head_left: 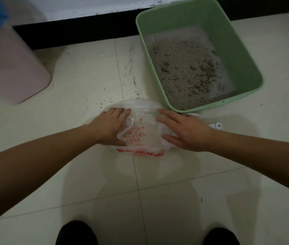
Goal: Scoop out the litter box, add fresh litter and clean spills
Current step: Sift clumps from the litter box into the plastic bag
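**Q:** Head view, looking down: what are the two hands doing?

**A:** Left hand (112, 127) and right hand (187, 132) both lie palm-down, fingers spread and extended, on a thin white plastic bag (140, 131) with red print. Neither hand pinches anything; they rest on opposite sides of the bag, pressing it against the tiled floor (157, 200). This is probably to flatten the bag or find its mouth, so that it can receive scooped waste.

**Q:** Where is the task's object relative to the bag?

**A:** Green litter box (242, 55) sits on the floor just beyond and to the right of the bag, its near corner almost touching the bag's edge. Such closeness would keep any carry from box to bag short. Litter (184, 68) inside is grey and lumpy, with clumps toward the right side, so scooping appears not yet done.

**Q:** What else surrounds them?

**A:** Spilled grains (131, 71) trail along the floor left of the box, toward the bag. A small white object (217, 125) lies beside the right wrist, partly hidden; what it is cannot be told. Pink bin (11, 68) stands well apart at the left, against the dark skirting (80, 32).
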A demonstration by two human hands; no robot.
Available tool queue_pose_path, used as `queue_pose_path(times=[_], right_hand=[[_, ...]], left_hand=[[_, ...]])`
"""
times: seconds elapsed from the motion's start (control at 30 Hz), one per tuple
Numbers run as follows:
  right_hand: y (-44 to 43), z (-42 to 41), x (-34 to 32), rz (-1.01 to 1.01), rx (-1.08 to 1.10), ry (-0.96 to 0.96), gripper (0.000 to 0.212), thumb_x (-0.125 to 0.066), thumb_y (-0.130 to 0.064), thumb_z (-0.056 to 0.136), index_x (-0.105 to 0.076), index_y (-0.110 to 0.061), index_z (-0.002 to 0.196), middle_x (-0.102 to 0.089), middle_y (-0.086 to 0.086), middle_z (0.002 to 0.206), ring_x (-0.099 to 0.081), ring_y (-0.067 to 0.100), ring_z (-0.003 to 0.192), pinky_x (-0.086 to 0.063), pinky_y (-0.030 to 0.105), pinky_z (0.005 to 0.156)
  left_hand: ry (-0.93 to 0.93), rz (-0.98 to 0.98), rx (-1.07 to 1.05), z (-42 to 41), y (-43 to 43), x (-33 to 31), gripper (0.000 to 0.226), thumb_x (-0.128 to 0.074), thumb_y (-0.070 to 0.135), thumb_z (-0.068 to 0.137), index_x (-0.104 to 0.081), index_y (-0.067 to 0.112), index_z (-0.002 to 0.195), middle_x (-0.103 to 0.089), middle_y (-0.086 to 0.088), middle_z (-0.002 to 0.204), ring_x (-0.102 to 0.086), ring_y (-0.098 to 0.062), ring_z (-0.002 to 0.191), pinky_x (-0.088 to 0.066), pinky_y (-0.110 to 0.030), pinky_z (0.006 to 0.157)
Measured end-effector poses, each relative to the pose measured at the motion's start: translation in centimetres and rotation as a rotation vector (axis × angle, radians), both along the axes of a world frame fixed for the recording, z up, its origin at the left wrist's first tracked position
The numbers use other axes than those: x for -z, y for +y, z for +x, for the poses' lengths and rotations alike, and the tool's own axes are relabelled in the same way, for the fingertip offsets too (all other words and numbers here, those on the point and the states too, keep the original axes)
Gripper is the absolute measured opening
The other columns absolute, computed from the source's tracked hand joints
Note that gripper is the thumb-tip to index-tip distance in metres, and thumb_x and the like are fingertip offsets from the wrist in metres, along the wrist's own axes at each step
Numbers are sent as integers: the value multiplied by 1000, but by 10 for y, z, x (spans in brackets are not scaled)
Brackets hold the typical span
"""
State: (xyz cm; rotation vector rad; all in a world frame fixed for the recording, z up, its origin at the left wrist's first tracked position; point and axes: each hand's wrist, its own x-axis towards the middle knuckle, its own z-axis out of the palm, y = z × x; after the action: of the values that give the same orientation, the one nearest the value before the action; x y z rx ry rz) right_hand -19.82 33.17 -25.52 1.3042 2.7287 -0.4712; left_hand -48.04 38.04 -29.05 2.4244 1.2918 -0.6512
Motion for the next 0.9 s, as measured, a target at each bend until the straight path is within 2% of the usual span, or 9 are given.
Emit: queue_pose_path(times=[0.07, 0.17, 0.27, 0.37, 0.5, 0.6, 0.73, 0.83, 0.9], right_hand=[[-16, 23, -2, 140, -109, 118, 41, -50, -35, 98, -57, -12, 131, -53, 13, 135, -57, 28, 113, -51, 42, 89], [-41, 64, 1, 193, -21, 126, 24, -58, -20, 90, -64, -8, 110, -59, 13, 110, -57, 28, 95, -51, 44, 81], [-52, 90, 11, 117, 120, -121, 48, -61, -14, 79, -53, -8, 126, -57, 17, 119, -56, 33, 105, -51, 45, 87], [-54, 96, 24, -5, 189, -261, 73, -60, -20, 83, -27, -11, 148, -60, 17, 125, -57, 33, 112, -48, 40, 91], [-58, 102, 33, -43, 262, -284, 92, -58, -14, 85, 1, -17, 156, -65, 10, 104, -60, 29, 88, -45, 35, 75], [-61, 110, 36, -2, 227, -284, 97, -58, -4, 80, 2, -17, 156, -61, 3, 82, -57, 26, 69, -38, 31, 63], [-56, 111, 38, 40, 294, -258, 68, -58, -9, 83, -32, -12, 145, -53, 14, 125, -59, 34, 102, -47, 38, 76], [-47, 108, 31, 23, 246, -276, 85, -59, -4, 83, -14, -10, 154, -18, 14, 159, -31, 32, 140, -42, 41, 101], [-37, 106, 27, 5, 217, -317, 92, -57, -5, 85, 1, -10, 156, -7, 12, 162, -19, 30, 145, -35, 40, 110]], left_hand=[[45, 39, 5, -4, 1, -2, 124, -66, 74, 68, 1, 16, 155, -11, -9, 161, -14, -28, 147, -21, -44, 119], [90, 63, -7, -4, 1, -6, 122, -65, 74, 70, 0, 14, 155, -14, -11, 160, -18, -30, 145, -25, -45, 118], [94, 89, 11, 4, -3, -10, 121, -63, 73, 72, 0, 12, 154, -18, -10, 159, -22, -29, 143, -27, -43, 117], [79, 87, 21, 12, -7, -14, 120, -63, 73, 72, 0, 13, 154, -20, -8, 158, -26, -27, 142, -27, -41, 117], [71, 117, 43, 20, -10, -24, 119, -55, 82, 70, -6, 15, 155, -25, -6, 158, -29, -25, 141, -24, -40, 116], [3, 230, 65, 27, -10, -33, 103, -33, 88, 76, -27, 17, 150, -40, -5, 150, -38, -24, 136, -25, -42, 113], [-2, 376, 116, 35, -8, -40, 83, -15, 76, 87, -49, 18, 135, -58, -5, 130, -53, -25, 117, -35, -43, 99], [18, 387, 124, 38, -8, -41, 70, -19, 65, 91, -52, 18, 130, -60, -5, 124, -55, -25, 112, -38, -43, 95], [1, 386, 112, 41, -10, -42, 63, -25, 61, 92, -53, 18, 129, -60, -6, 123, -55, -26, 112, -40, -42, 95]])
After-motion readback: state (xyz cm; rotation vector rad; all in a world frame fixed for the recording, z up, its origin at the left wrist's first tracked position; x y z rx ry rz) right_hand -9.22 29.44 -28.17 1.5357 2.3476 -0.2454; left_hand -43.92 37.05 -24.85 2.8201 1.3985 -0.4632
